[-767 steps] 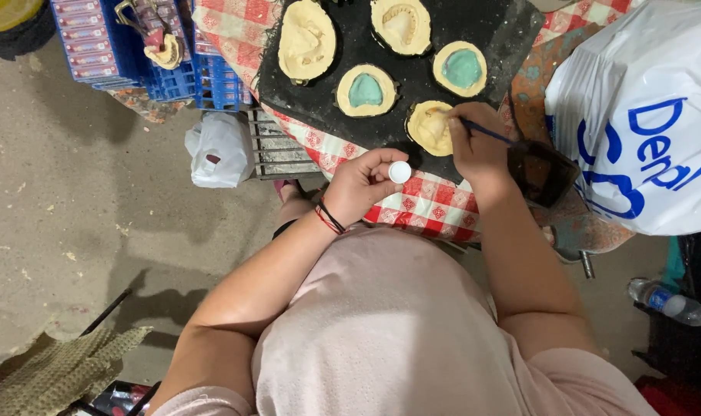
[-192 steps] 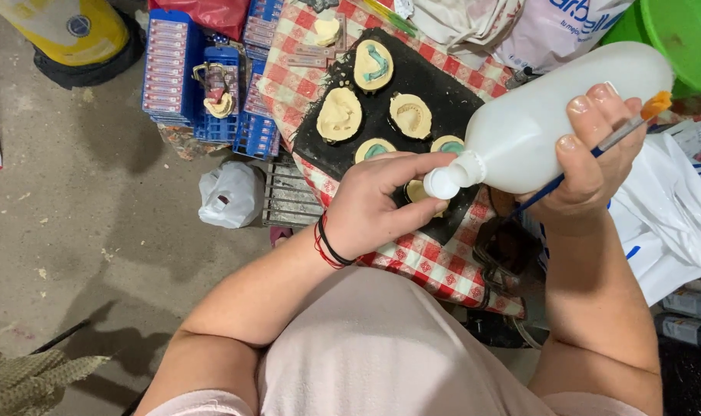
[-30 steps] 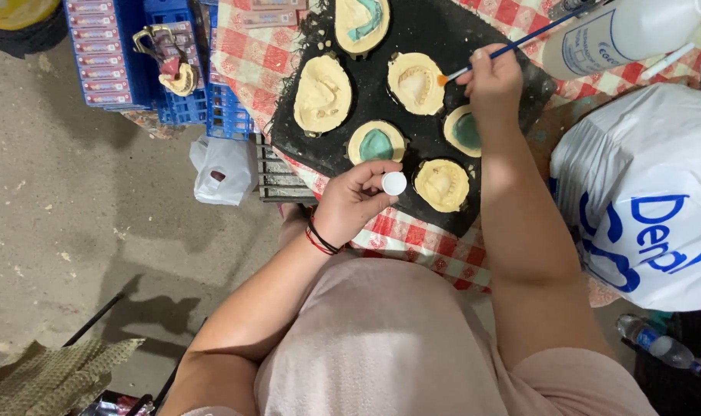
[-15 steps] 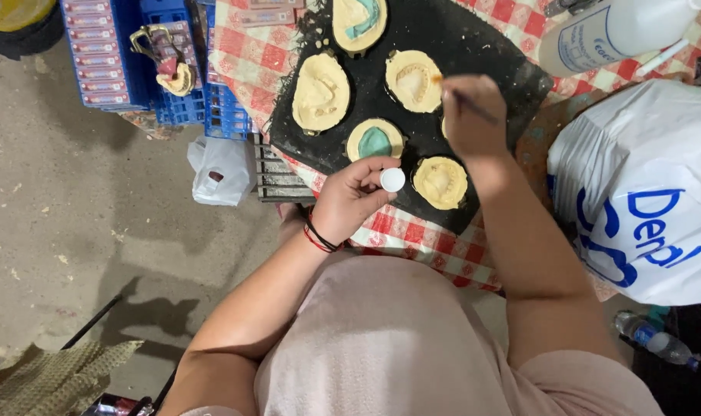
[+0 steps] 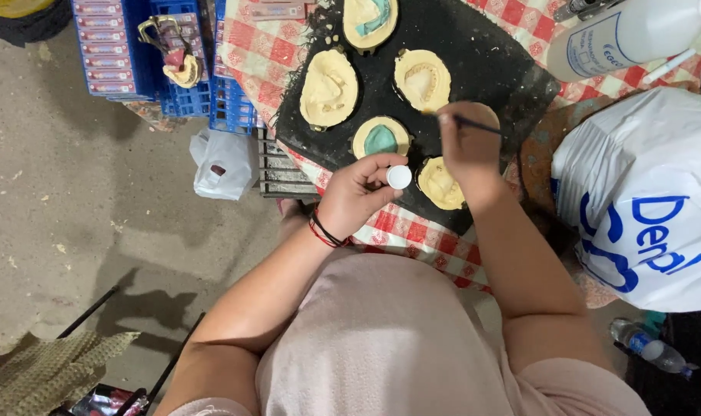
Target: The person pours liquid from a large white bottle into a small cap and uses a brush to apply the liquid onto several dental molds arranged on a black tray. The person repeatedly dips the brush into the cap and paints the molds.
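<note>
The left hand (image 5: 358, 192) is pinching a small white cap (image 5: 399, 177) at the desk's near edge, and it could be dropping it. Beyond, the right hand's (image 5: 466, 146) grip is pressing together on a thin brush (image 5: 473, 125) over 1 yellow dental cast (image 5: 441, 183) on the black board (image 5: 489, 69); a wobble risks smearing neighbouring casts.

Casts (image 5: 329, 88) lie on a mat (image 5: 512, 69) (bottle (image 5: 635, 35) right).

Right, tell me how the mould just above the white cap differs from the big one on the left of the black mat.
The mould above the white cap has a green filling; the left mould is plain yellow all over. The green-filled one looks smaller and rounder; the left one is larger and more oval. The green-filled one lies close to the left hand; the left one lies clear of both hands. Both rest flat on the black mat.
</note>
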